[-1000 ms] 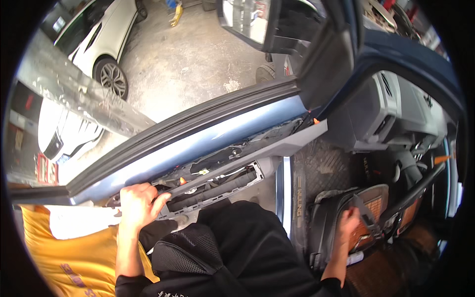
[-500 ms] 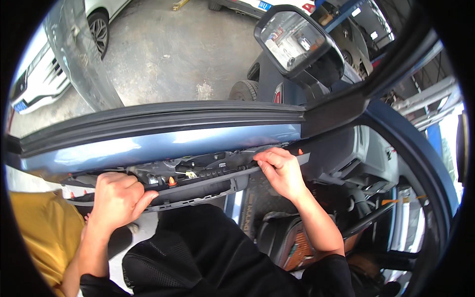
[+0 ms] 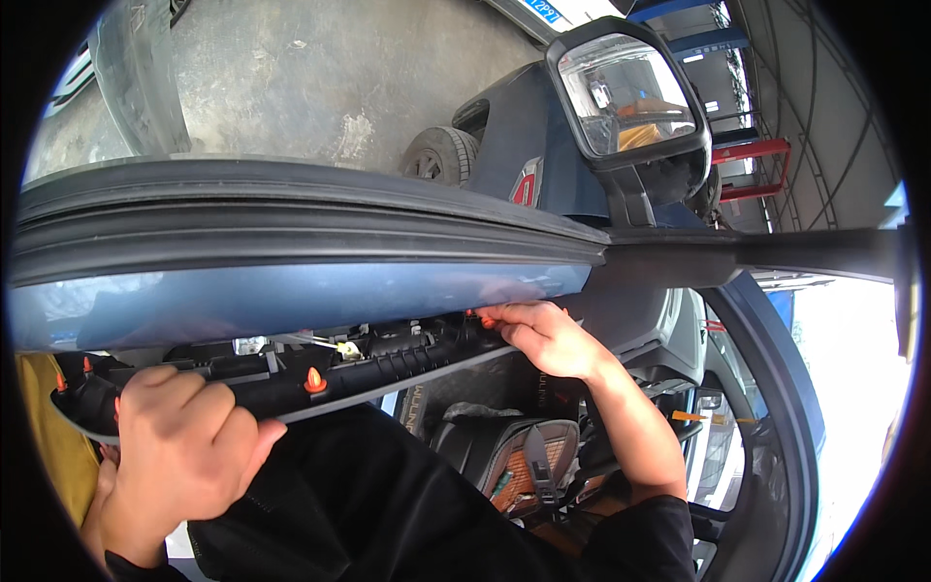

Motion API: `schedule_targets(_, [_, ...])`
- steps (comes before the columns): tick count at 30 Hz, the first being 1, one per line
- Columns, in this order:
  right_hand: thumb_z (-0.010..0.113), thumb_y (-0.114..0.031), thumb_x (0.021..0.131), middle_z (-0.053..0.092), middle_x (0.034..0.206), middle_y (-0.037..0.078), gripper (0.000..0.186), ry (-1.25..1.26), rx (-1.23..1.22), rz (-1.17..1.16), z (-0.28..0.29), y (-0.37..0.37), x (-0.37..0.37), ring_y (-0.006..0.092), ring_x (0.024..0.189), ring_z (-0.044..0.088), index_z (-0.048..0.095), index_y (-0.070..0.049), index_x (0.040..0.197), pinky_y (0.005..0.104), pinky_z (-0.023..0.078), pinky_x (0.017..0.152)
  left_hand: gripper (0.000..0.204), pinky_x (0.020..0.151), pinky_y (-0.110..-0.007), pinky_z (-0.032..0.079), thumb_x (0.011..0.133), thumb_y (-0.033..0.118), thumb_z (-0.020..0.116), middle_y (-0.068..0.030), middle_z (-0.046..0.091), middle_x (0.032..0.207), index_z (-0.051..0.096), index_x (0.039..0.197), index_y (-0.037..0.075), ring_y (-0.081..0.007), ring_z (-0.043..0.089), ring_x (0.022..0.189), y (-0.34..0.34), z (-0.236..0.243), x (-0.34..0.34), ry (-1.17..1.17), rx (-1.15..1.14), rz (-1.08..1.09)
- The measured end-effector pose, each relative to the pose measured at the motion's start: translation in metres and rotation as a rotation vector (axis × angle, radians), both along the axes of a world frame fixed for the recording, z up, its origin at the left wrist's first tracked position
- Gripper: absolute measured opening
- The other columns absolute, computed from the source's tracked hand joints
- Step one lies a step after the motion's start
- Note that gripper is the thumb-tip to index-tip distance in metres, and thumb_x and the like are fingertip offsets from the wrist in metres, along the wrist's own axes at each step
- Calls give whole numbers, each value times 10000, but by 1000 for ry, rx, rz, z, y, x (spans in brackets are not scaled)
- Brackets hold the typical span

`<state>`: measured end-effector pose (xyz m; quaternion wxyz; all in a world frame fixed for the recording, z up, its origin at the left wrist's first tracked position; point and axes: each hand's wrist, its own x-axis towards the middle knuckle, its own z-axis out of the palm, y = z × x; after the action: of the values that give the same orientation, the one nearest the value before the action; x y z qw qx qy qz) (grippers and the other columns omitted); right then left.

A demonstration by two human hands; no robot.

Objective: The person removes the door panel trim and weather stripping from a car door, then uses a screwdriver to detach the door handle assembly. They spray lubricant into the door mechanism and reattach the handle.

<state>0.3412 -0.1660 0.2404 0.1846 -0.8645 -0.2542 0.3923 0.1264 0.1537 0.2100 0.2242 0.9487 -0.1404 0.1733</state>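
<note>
While the left hand [image 3: 184,441] curls over the left part of a black trim panel [image 3: 417,362], its fingers are bent firmly around the panel and its thumb points right along the edge. Panel location: between the blue door [image 3: 291,303] and the wearer's black clothing [image 3: 339,485], its clip-bearing side turned upward. One orange clip [image 3: 315,381] stands upright on it, just right of the left thumb. Right hand [image 3: 543,335]: at the panel's far right portion, thumb and index finger drawn close together beside a second orange clip [image 3: 487,318]; cannot tell whether they pinch the clip or only touch it. A pale yellow connector [image 3: 347,350] shows in the gap between panel and door. Behind the left wrist, yellow cloth [image 3: 68,470] of another person is partly visible. Side mirror [image 3: 635,97] noted beyond the door, upper right; a seat [image 3: 470,456] lies below the right forearm, inside the vehicle.
</note>
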Motion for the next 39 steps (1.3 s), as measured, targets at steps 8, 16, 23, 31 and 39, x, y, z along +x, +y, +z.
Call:
schedule_targets(8, [475, -162, 910, 612, 1200, 244, 404, 73, -153, 75, 12, 10, 9, 358, 1159, 567, 578, 72, 1224, 362, 406, 1022, 389, 455, -329, 257, 599, 190, 752, -28, 321, 546, 382, 525, 97, -190, 341, 450, 5, -1, 2, 21, 0, -48])
schedule_targets(16, [445, -272, 968, 587, 1232, 242, 437, 170, -251, 154, 1, 4, 25, 375, 1194, 526, 565, 52, 1236, 396, 392, 1032, 391, 496, -372, 290, 598, 223, 740, -49, 343, 556, 377, 523, 97, -242, 359, 475, 4, 0, -1, 129, 11, -7])
schedule_targets(23, [492, -178, 916, 621, 1152, 243, 393, 172, -200, 111, 14, 5, 25, 368, 1126, 566, 576, 47, 1227, 373, 415, 993, 387, 487, -363, 279, 575, 212, 744, -44, 336, 552, 377, 520, 101, -230, 349, 460, 4, 3, 2, 138, -17, -16])
schedule_targets(31, [527, -132, 886, 559, 1246, 236, 418, -20, 52, 344, 16, -7, 10, 395, 1181, 510, 561, 68, 1252, 414, 388, 1032, 377, 486, -357, 256, 560, 200, 739, -37, 323, 539, 379, 507, 104, -221, 342, 455, 5, 9, 7, 159, -33, -22])
schedule_targets(39, [554, -73, 848, 561, 1226, 262, 421, -172, 126, 330, 15, -4, -6, 413, 1152, 523, 557, 99, 1233, 417, 397, 1032, 366, 496, -357, 260, 566, 200, 738, -35, 327, 539, 389, 514, 101, -227, 341, 454, 3, 9, 9, 154, -33, 5])
